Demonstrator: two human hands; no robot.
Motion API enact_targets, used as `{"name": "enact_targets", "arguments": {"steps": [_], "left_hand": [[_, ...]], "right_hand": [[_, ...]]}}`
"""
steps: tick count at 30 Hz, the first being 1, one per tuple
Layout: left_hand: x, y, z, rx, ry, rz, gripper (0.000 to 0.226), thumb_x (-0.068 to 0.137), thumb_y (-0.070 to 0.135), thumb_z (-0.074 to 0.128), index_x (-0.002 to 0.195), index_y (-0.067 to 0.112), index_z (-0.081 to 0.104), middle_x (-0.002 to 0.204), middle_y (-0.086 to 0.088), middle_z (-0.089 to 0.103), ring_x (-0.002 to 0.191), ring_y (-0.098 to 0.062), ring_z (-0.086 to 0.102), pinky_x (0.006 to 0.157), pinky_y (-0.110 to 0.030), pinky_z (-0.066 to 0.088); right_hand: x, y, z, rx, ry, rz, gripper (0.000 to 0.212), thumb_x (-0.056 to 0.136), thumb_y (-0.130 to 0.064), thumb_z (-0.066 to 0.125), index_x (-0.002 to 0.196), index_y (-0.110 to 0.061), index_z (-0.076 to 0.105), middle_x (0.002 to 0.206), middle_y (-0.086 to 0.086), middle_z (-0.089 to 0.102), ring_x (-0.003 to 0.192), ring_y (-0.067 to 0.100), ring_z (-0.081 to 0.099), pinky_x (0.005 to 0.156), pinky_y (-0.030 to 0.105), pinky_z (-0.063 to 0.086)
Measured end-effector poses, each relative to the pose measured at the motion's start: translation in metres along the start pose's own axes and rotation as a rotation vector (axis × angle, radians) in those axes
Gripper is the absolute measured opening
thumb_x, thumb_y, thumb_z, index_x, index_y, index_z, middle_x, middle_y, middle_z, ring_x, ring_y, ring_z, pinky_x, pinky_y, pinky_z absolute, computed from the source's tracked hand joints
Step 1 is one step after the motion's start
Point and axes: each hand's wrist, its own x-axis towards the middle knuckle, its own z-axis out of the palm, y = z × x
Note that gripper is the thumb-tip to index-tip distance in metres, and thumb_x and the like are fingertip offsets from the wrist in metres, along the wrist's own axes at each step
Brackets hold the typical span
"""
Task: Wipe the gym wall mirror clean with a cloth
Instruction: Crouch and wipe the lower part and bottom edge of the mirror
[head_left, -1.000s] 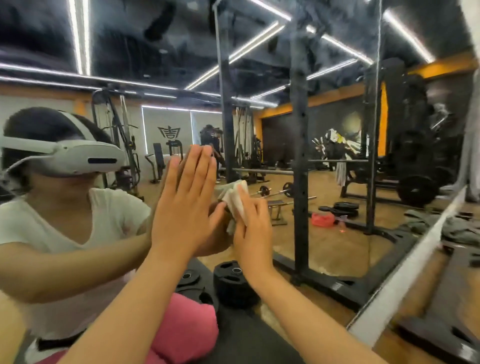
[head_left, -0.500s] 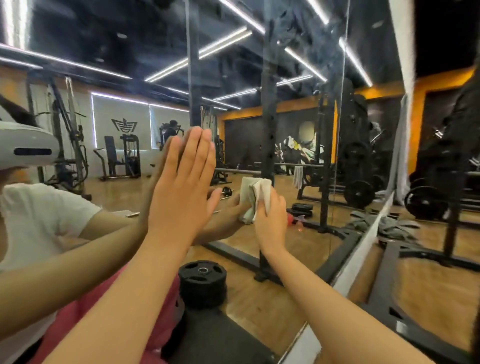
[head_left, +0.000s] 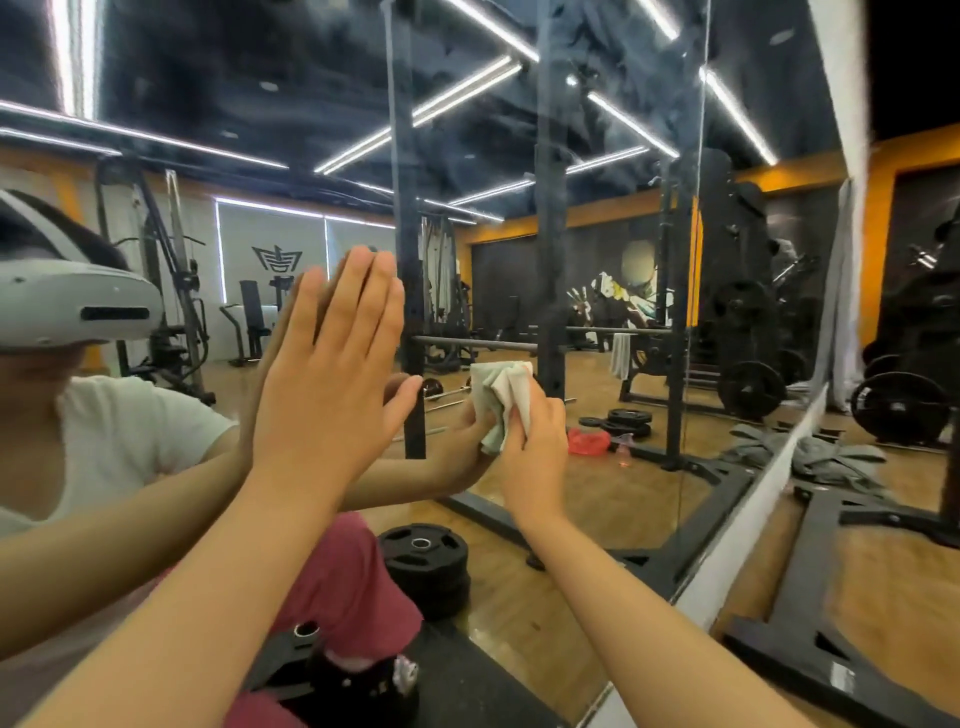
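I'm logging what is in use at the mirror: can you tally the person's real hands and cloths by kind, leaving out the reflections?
Hands: 2, the left hand open and flat at the mirror, the right hand gripping the cloth
Cloths: 1
Total: 3

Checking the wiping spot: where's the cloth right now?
In the head view, the cloth is bunched in the right hand against the mirror, just right of the flat left hand.
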Motion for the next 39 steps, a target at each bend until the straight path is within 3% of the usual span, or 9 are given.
{"name": "enact_targets", "arguments": {"steps": [6,11,16,20,25,28,31,35,39], "left_hand": [[0.003,0.0,0.0,0.007,-0.016,0.001,0.08,0.094,0.051,0.033,0.155,-0.001,0.019,0.164,-0.018,0.011,0.153,-0.03,0.004,0.123,-0.049,-0.002],[0.002,0.002,0.001,0.055,0.055,-0.023,0.08,0.092,0.051,0.039,0.152,-0.001,0.028,0.163,-0.016,0.019,0.152,-0.028,0.011,0.123,-0.051,0.007],[0.002,0.007,0.008,0.048,0.088,-0.024,0.076,0.096,0.05,0.034,0.153,0.0,0.026,0.164,-0.013,0.017,0.152,-0.028,0.011,0.121,-0.054,0.012],[0.012,0.048,0.011,0.021,0.075,-0.08,0.073,0.092,0.041,0.04,0.149,-0.004,0.032,0.161,-0.019,0.023,0.15,-0.032,0.017,0.122,-0.053,0.013],[0.045,0.125,0.038,-0.015,0.05,-0.076,0.067,0.098,0.038,0.032,0.152,-0.001,0.028,0.162,-0.016,0.021,0.151,-0.03,0.018,0.121,-0.051,0.017],[0.046,0.135,0.058,0.029,0.003,-0.095,0.066,0.101,0.037,0.027,0.154,-0.001,0.023,0.163,-0.015,0.017,0.152,-0.028,0.015,0.122,-0.05,0.016],[0.043,0.135,0.065,0.057,-0.001,-0.085,0.067,0.098,0.034,0.031,0.154,-0.001,0.022,0.163,-0.015,0.017,0.151,-0.029,0.016,0.121,-0.052,0.016],[0.045,0.137,0.065,0.072,0.013,-0.093,0.071,0.094,0.031,0.04,0.154,-0.001,0.021,0.163,-0.015,0.017,0.151,-0.03,0.016,0.122,-0.051,0.013],[0.043,0.136,0.066,0.082,0.014,-0.096,0.069,0.097,0.034,0.035,0.155,0.0,0.02,0.163,-0.015,0.016,0.151,-0.03,0.015,0.123,-0.05,0.011]], "right_hand": [[0.008,0.019,0.0,0.056,-0.02,-0.06,0.048,0.099,-0.004,0.05,0.145,-0.017,0.045,0.104,-0.004,0.042,0.092,0.013,0.051,0.074,0.004,0.037],[0.016,0.038,-0.006,0.061,-0.097,-0.246,0.078,0.092,0.004,0.048,0.151,-0.037,0.018,0.106,-0.008,0.037,0.09,0.001,0.039,0.082,0.001,0.034],[0.029,0.056,-0.002,0.037,-0.026,-0.383,0.075,0.084,0.0,0.057,0.148,-0.029,0.032,0.098,0.005,0.051,0.084,0.012,0.046,0.074,0.015,0.039],[0.032,0.065,0.003,0.084,-0.093,-0.416,0.079,0.086,0.003,0.057,0.149,-0.032,0.027,0.102,0.008,0.05,0.084,0.022,0.054,0.066,0.036,0.055],[0.04,0.072,-0.007,0.1,-0.153,-0.506,0.064,0.088,-0.009,0.055,0.148,-0.023,0.038,0.104,0.008,0.05,0.084,0.018,0.052,0.062,0.03,0.052],[0.056,0.092,-0.018,0.056,-0.15,-0.484,0.057,0.09,-0.013,0.053,0.145,-0.025,0.042,0.102,0.005,0.05,0.082,0.018,0.053,0.061,0.029,0.051],[0.086,0.124,-0.032,0.032,-0.076,-0.332,0.026,0.097,-0.042,0.047,0.116,-0.029,0.058,0.09,-0.004,0.053,0.08,0.022,0.055,0.064,0.031,0.047],[0.116,0.162,-0.044,0.021,-0.042,-0.164,0.052,0.095,-0.011,0.045,0.143,-0.028,0.043,0.11,0.011,0.048,0.091,0.027,0.053,0.074,0.029,0.045],[0.109,0.156,-0.037,0.096,-0.047,-0.057,0.04,0.097,-0.015,0.043,0.133,-0.031,0.051,0.123,0.001,0.048,0.102,0.022,0.047,0.081,0.025,0.037]]}}
